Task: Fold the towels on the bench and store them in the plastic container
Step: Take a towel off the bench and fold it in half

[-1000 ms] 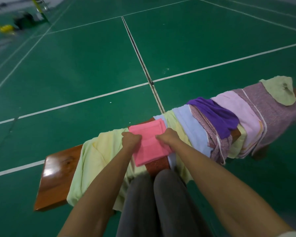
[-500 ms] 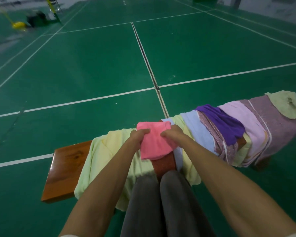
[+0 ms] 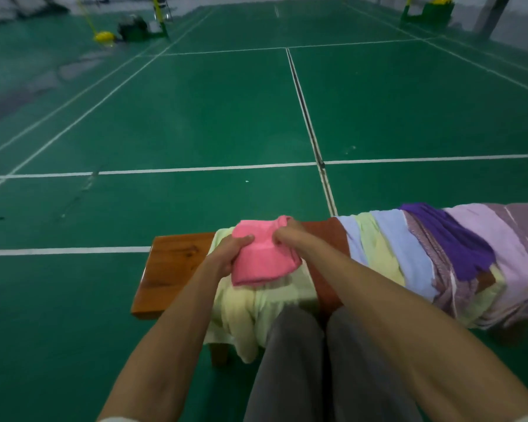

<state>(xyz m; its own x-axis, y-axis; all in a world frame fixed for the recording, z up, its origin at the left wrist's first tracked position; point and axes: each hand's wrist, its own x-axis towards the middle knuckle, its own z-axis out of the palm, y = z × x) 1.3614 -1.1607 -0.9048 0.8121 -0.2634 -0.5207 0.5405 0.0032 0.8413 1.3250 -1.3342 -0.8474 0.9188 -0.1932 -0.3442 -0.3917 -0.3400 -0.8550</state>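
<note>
Pink towel: the folded pink towel (image 3: 261,255) is lifted off the bench (image 3: 171,266), above the pale yellow towel (image 3: 256,303) at the bench's left part.
Left hand: the left hand (image 3: 226,254) grips the pink towel's left edge, thumb on top.
Right hand: the right hand (image 3: 287,234) pinches the towel's far right corner, fingers curled round the cloth.
Around: to the right, draped towels overlap along the bench: light blue towel (image 3: 400,251), patterned mauve towel (image 3: 439,269), purple towel (image 3: 448,239), lilac towel (image 3: 494,242).
In the way: the grey trousered knees (image 3: 317,360) sit against the bench's near side; both forearms cross over the yellow towel.
Floor: green court floor (image 3: 195,117) with white lines; a yellow object (image 3: 103,36) far left.
Change: a second ago the pink towel lay flat on the bench under both hands; now it is raised and bunched, and bare wood shows just to its right.
Container: no plastic container shows in view.
</note>
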